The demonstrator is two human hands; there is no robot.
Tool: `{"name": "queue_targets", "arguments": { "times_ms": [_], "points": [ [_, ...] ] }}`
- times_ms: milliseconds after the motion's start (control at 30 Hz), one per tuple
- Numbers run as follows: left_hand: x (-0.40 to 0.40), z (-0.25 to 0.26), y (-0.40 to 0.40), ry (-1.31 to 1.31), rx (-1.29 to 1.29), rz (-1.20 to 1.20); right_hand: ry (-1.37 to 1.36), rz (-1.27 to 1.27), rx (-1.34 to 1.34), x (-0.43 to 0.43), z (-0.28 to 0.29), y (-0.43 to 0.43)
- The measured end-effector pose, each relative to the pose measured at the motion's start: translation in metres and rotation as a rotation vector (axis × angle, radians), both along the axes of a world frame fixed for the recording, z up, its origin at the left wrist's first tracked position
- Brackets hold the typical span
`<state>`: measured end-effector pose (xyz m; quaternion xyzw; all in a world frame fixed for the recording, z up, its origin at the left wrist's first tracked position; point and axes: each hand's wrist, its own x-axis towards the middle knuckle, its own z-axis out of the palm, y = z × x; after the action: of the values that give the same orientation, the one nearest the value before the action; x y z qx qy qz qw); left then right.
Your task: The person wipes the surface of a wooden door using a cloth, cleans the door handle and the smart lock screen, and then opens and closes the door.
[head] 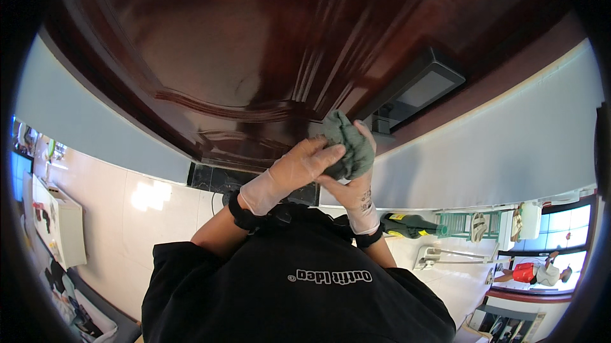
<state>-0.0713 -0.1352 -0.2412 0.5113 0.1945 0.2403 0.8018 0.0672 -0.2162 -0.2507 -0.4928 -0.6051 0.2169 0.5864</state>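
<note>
A crumpled grey-green cloth (355, 149) is bunched between my two hands, in front of a glossy dark red-brown panelled door (205, 52). My left hand (303, 161), in a clear disposable glove, presses its thumb and fingers onto the cloth from the left. From the right and below, my right hand (353, 192) cups the same cloth, its glove also clear and marked with dark print near the wrist. Just beyond the right fingertips is a black door lock with a long handle body (417, 92). Whether the cloth touches the door cannot be told.
Pale walls (458, 152) flank the door, above a black stone threshold (210, 178) and light floor tiles (148, 219). At right are a large dark green bottle (413, 226), a green rack (460, 223) with shoes, and a distant person (537, 274). A white table (62, 223) stands left.
</note>
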Motion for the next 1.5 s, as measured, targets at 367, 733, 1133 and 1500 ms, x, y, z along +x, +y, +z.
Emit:
{"name": "queue_targets", "arguments": {
  "times_ms": [367, 733, 1133, 1500],
  "points": [
    [-0.015, 0.023, -0.006, -0.07, 0.005, -0.057, 0.847, -0.134, 0.022, 0.012, 0.009, -0.014],
    [0.005, 0.008, -0.012, 0.029, -0.037, -0.009, 0.545, -0.291, 0.141, 0.006, 0.009, -0.004],
    [0.017, -0.004, -0.021, 0.043, 1.178, 0.128, 0.571, -0.1, 0.263, 0.003, 0.021, 0.003],
    [-0.007, 0.013, -0.011, 0.018, 0.927, 0.315, 0.773, -0.344, 0.016, 0.01, 0.046, -0.011]
  ]
}}
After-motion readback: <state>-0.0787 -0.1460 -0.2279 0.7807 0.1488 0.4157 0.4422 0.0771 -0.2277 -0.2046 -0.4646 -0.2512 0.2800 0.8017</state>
